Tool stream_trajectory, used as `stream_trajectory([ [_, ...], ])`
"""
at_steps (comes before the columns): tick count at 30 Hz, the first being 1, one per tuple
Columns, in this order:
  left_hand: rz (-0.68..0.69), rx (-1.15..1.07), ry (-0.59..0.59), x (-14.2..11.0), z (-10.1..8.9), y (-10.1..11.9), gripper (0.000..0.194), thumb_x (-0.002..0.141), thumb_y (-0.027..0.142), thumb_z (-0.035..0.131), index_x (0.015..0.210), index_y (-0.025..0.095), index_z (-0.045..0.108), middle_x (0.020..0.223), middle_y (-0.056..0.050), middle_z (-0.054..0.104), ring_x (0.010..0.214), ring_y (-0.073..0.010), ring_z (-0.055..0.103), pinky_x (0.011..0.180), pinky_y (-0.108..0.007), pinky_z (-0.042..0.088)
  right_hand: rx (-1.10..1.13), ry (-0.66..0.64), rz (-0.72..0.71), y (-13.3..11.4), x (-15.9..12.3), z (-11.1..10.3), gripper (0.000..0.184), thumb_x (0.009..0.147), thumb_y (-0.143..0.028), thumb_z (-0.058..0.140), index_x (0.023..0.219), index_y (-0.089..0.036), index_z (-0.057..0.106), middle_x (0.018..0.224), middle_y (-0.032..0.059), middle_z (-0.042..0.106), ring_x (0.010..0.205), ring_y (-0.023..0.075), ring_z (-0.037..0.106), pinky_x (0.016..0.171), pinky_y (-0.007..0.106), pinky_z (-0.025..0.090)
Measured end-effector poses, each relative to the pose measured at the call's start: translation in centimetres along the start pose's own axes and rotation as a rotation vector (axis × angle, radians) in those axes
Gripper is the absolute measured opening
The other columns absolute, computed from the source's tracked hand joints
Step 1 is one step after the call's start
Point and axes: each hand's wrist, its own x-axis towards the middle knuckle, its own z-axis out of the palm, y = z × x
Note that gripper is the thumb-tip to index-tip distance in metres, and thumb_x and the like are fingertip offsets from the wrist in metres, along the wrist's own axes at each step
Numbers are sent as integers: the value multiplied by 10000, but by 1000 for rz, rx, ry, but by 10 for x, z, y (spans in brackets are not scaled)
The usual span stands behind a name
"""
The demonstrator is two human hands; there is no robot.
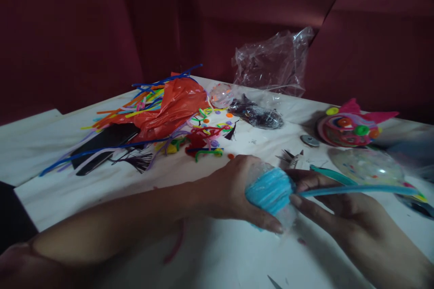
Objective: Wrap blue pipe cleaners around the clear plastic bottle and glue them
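My left hand (233, 189) is closed around a clear plastic bottle (288, 219), its thumb along the near side. Light blue pipe cleaner (271, 189) is wrapped in rows round the bottle's middle. A loose length of blue pipe cleaner (359, 189) stretches off to the right from the wrapped part. My right hand (342, 212) pinches this length close to the bottle, between thumb and fingers. Behind the right hand lies a green-handled tool (332, 174), partly hidden, with its metal tip not clearly visible.
An orange plastic bag (176, 104) with many pipe cleaners (142, 99) lies back left, beside a black phone (105, 144). Decorated pink craft piece (351, 126), clear plastic packaging (271, 65) and a dark wrapped bundle (256, 113) stand farther back. A pink pipe cleaner (175, 246) lies near the front.
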Motion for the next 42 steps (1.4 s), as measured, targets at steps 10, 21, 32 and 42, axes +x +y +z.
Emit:
stream_trajectory([
  [10, -83, 89, 17, -2, 0, 3, 1000, 492, 423, 793, 1329, 171, 306, 1323, -157, 399, 1190, -332, 407, 954, -455, 365, 100, -180, 22, 14, -6, -11, 466, 886, -616, 614, 857, -155, 670, 893, 65, 573, 768, 264, 585, 634, 257, 556],
  [21, -143, 198, -36, -7, -4, 20, 854, 527, 490, 736, 1233, 169, 377, 1155, -121, 520, 997, -283, 527, 778, -387, 464, -45, 136, 30, 23, -25, 11, 464, 801, -616, 719, 812, -158, 643, 885, 85, 556, 913, 314, 530, 809, 347, 509],
  [32, -105, 313, -44, -9, -1, 23, 749, 489, 375, 737, 1169, 198, 479, 1093, -88, 502, 994, -277, 477, 813, -396, 443, -31, -64, -260, 10, -20, 1, 188, 934, -357, 558, 835, -203, 597, 1196, 13, 426, 1126, 269, 387, 856, 277, 470],
  [42, -84, 286, -55, -9, -2, 22, 768, 499, 398, 737, 1181, 166, 472, 1113, -111, 529, 978, -271, 502, 805, -386, 442, -57, -108, -338, 16, -24, -3, 79, 952, -281, 501, 907, -222, 529, 1245, 1, 375, 1155, 225, 355, 717, 190, 515],
])
